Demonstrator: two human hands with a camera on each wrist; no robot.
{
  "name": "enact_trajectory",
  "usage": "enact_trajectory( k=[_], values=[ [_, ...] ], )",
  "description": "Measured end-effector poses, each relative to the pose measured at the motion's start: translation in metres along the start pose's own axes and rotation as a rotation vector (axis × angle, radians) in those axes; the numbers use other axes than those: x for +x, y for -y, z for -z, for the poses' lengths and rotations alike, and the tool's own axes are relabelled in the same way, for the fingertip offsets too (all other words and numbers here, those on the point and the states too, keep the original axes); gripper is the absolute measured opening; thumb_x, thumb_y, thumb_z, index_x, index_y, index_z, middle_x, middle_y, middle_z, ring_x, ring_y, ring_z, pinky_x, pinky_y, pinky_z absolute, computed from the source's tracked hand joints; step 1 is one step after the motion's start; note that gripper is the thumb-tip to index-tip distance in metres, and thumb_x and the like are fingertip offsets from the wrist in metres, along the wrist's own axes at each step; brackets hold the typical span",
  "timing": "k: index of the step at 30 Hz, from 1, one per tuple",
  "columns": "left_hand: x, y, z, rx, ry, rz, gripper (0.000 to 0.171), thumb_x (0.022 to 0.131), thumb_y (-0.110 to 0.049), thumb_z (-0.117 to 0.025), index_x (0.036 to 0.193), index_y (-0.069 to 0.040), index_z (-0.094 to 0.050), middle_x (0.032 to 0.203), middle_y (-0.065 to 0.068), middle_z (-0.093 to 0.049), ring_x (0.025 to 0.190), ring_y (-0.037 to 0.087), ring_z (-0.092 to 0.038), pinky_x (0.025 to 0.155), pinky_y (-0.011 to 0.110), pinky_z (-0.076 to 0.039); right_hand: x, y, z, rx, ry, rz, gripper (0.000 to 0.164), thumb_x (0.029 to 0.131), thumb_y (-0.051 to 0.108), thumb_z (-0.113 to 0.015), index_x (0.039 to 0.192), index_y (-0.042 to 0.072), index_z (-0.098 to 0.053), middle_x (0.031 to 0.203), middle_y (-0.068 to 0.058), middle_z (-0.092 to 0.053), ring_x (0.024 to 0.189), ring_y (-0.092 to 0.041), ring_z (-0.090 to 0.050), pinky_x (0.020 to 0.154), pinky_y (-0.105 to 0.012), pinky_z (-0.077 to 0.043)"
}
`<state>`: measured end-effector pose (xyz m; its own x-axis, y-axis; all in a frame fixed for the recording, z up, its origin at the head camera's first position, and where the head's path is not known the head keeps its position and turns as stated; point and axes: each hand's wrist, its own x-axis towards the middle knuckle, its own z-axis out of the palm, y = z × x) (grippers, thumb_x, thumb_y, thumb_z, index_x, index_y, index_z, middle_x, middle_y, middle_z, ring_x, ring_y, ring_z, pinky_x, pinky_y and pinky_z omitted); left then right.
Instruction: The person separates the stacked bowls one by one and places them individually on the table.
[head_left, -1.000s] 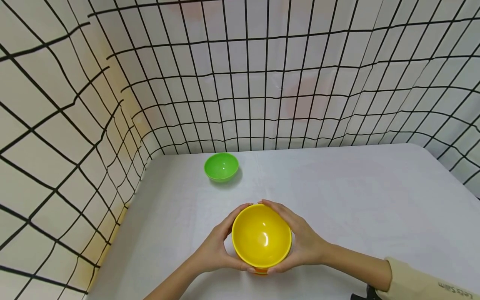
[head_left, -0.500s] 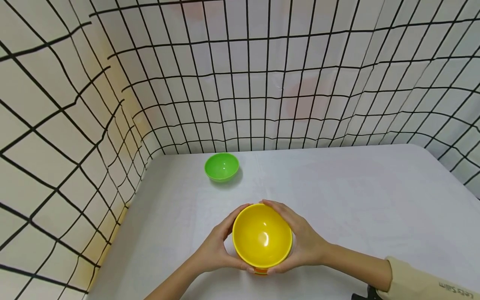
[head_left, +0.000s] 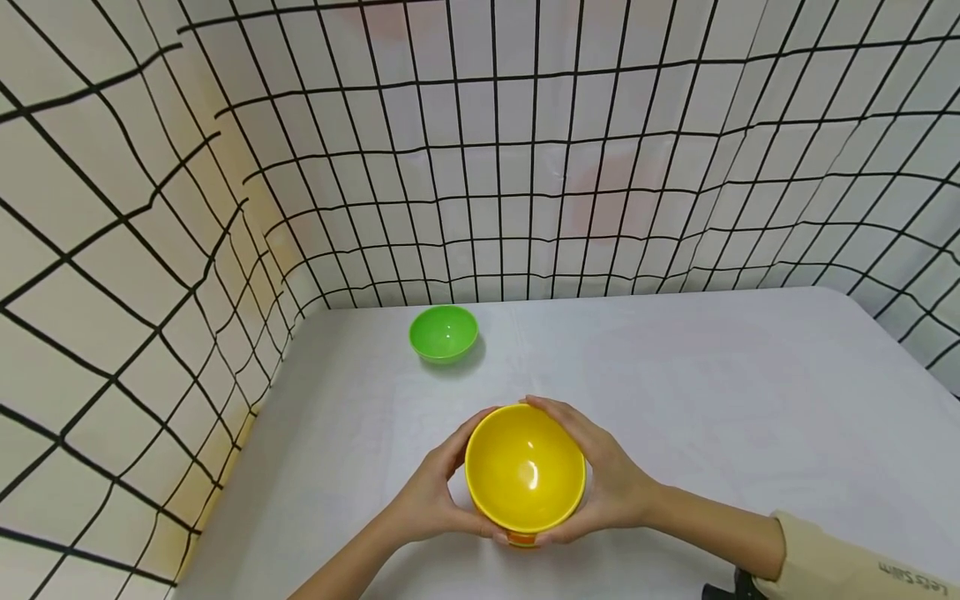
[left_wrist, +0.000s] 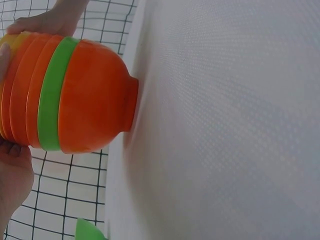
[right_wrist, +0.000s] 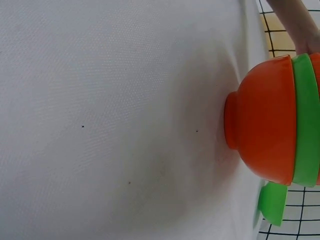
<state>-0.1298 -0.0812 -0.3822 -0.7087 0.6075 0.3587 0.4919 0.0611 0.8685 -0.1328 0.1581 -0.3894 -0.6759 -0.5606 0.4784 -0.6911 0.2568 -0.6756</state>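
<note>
A stack of nested bowls stands on the near middle of the table, with a yellow bowl (head_left: 525, 468) uppermost, its inside facing up. Side on, in the left wrist view, several orange bowls and a green bowl (left_wrist: 51, 95) show below it, over an orange bowl (left_wrist: 95, 97) at the bottom. Its foot is right at the tabletop. My left hand (head_left: 433, 492) grips the upper stack from the left, fingers round the far side and thumb in front. From the right, my right hand (head_left: 611, 483) grips it the same way, the thumbs close together at the front.
A separate small green bowl (head_left: 443, 334) sits upright near the table's back edge, beyond the stack and left of it. White cloth covers the table (head_left: 712, 400). Walls with a black grid net (head_left: 532, 175) rise behind it and along the left.
The hands keep their grip on the stack. Its top rim has shifted very slightly away from the person, and the small green bowl has stayed put.
</note>
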Motion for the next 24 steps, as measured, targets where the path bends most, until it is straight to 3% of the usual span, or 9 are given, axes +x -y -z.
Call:
enact_trajectory(
  k=[12,24],
  values=[
    [0.0,0.003,0.0,-0.032,0.018,-0.052,0.102,0.057,-0.002,-0.087,0.142,-0.01,-0.031,0.139,0.006,-0.043,0.126,0.021,-0.043,0.107,0.038,-0.036,0.013,0.012,0.019,0.039,-0.003,0.002,0.115,0.054,0.034,-0.089,0.145,0.007,-0.024,0.139,-0.007,-0.04,0.117,-0.017,-0.047,0.098,-0.032,-0.046],
    [-0.001,0.005,0.002,-0.049,0.027,-0.029,0.1,0.061,-0.01,-0.086,0.144,-0.011,-0.028,0.143,0.007,-0.039,0.131,0.022,-0.038,0.108,0.037,-0.033,0.021,0.018,0.036,0.064,-0.063,-0.001,0.119,0.047,0.017,-0.091,0.145,0.008,-0.024,0.139,-0.008,-0.041,0.118,-0.018,-0.046,0.097,-0.029,-0.046]
  ],
)
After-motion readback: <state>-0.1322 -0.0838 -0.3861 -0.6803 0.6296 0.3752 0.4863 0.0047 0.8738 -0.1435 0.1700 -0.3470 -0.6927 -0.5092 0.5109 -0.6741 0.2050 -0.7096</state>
